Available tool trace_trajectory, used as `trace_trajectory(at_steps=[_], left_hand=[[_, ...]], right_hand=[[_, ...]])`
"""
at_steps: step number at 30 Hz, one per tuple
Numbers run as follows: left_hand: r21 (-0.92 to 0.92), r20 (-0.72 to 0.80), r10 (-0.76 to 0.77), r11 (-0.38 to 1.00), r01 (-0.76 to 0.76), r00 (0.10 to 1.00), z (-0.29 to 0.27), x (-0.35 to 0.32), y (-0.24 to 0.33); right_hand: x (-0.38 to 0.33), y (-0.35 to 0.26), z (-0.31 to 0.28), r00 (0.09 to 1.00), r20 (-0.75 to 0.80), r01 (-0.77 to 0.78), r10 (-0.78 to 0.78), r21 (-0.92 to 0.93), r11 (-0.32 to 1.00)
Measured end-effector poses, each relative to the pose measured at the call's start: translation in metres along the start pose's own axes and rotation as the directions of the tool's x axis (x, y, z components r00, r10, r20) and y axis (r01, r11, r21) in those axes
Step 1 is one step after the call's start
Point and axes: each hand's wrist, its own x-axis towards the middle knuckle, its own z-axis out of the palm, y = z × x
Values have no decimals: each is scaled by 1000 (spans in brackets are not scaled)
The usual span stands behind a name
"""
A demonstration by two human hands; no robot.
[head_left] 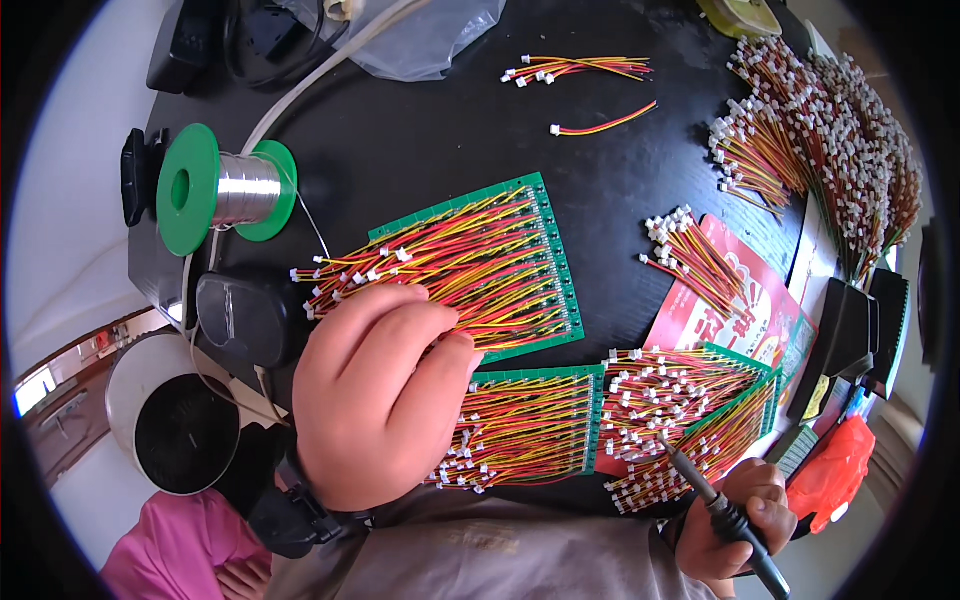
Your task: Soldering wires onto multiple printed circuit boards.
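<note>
My left hand (385,400) is closed over the red and yellow wires of a green circuit board (553,255), its fingers curled and pressed together, hiding the board's lower left part. Those wires run in dense rows and end in small white connectors (403,255). In my right hand (715,545) is a soldering iron (730,518), its tip pointing up and left over other wired boards. A second wired board (530,425) lies just below the first. To its right, more wired boards (690,420) overlap at different angles.
A green spool of solder wire (245,190) stands at left, its strand reaching toward the first board. Loose wires (580,68) lie at the back. A big wire bundle (840,150) and a red packet (720,300) are at right. Another person's hand (240,578) shows lower left.
</note>
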Motion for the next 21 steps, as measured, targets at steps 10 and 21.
trace_trajectory(at_steps=[10, 21], left_hand=[[-33, 0, 19, 999, -19, 1000, 3, -1, -4], [-28, 35, 27, 999, -26, 999, 0, -1, -6]], right_hand=[[4, -1, 0, 999, 16, -40, 40, 9, 999], [-1, 0, -4, 997, -21, -80, 80, 3, 997]])
